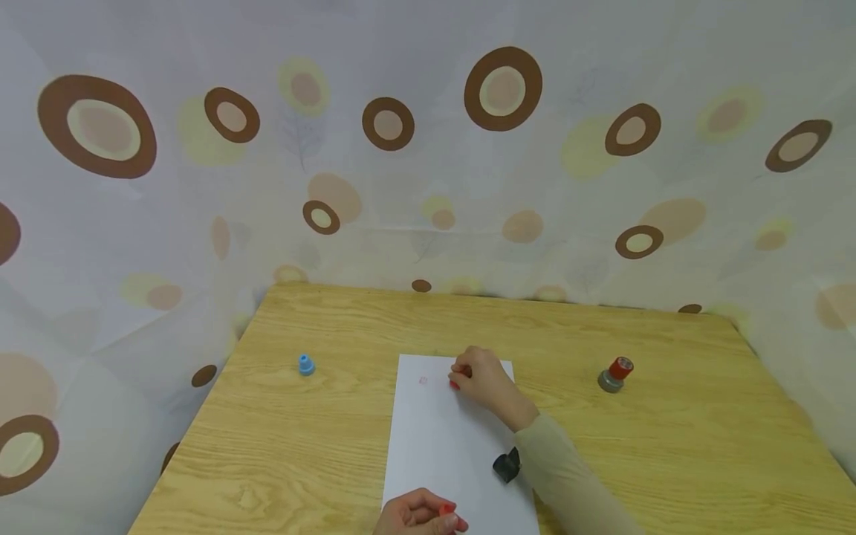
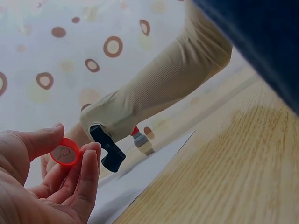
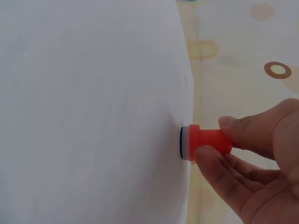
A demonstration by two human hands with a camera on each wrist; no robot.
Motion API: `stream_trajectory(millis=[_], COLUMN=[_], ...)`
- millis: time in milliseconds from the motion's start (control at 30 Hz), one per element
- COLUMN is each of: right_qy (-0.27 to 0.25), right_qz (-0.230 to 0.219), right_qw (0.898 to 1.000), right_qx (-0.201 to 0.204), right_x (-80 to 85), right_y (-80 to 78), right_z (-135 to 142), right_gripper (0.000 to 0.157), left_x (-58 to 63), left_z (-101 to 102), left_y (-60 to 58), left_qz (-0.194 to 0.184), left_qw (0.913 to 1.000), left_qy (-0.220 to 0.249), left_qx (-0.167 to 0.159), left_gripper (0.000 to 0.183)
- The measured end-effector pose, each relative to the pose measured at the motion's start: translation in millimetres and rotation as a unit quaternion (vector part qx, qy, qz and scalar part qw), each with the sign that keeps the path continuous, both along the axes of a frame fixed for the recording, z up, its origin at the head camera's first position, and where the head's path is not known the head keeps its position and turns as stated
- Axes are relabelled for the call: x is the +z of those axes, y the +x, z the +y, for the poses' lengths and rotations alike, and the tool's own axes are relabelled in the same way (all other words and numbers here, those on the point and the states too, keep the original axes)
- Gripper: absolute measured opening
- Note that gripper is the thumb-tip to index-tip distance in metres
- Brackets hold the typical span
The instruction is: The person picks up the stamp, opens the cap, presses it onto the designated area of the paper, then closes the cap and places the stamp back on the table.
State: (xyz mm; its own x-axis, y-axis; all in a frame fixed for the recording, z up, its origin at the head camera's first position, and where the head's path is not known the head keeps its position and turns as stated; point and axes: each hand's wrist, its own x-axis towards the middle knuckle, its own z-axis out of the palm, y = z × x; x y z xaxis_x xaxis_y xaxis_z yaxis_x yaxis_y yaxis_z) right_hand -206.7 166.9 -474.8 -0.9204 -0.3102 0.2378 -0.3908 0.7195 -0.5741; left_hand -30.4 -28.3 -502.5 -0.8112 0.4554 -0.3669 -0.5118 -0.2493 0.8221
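A sheet of white paper [image 1: 435,438] lies on the wooden table, with a small faint red imprint [image 1: 423,380] near its far left corner. Over the paper's far part, my right hand [image 1: 487,383] grips a red stamp [image 3: 212,140] by its handle between thumb and fingers. The stamp's dark face is right at the paper's surface in the right wrist view. At the paper's near edge my left hand [image 1: 417,513] pinches a round red cap [image 2: 65,153] between thumb and fingertips, its hollow side showing in the left wrist view.
A small light blue stamp-like piece [image 1: 305,365] stands on the table [image 1: 301,446] to the left. To the right is a red and grey stamp [image 1: 615,374]. A black camera mount [image 1: 507,466] sits at my right wrist. Behind the table hangs a patterned curtain [image 1: 428,171].
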Motion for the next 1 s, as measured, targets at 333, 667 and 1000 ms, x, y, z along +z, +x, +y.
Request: stream_trajectory(millis=[333, 667, 1000], right_qy=[-0.013, -0.038, -0.032], right_qz=[0.011, 0.022, 0.033], right_qw=[1.0, 0.999, 0.999], right_qx=[0.01, 0.017, 0.005], right_x=[-0.8, -3.6, -9.3], right_y=[-5.3, -2.2, -1.9], right_z=[1.8, 0.9, 2.8], right_gripper=[0.015, 0.012, 0.013], left_x=[-4.2, -4.6, -4.2], left_z=[-0.7, -2.4, 0.2], left_y=[-1.5, 0.1, 0.0], left_qz=[0.003, -0.009, -0.002], left_qw=[1.0, 0.9998, 1.0], left_qy=[-0.001, -0.003, 0.003], left_qx=[-0.006, -0.016, -0.005], left_gripper=[0.027, 0.028, 0.025])
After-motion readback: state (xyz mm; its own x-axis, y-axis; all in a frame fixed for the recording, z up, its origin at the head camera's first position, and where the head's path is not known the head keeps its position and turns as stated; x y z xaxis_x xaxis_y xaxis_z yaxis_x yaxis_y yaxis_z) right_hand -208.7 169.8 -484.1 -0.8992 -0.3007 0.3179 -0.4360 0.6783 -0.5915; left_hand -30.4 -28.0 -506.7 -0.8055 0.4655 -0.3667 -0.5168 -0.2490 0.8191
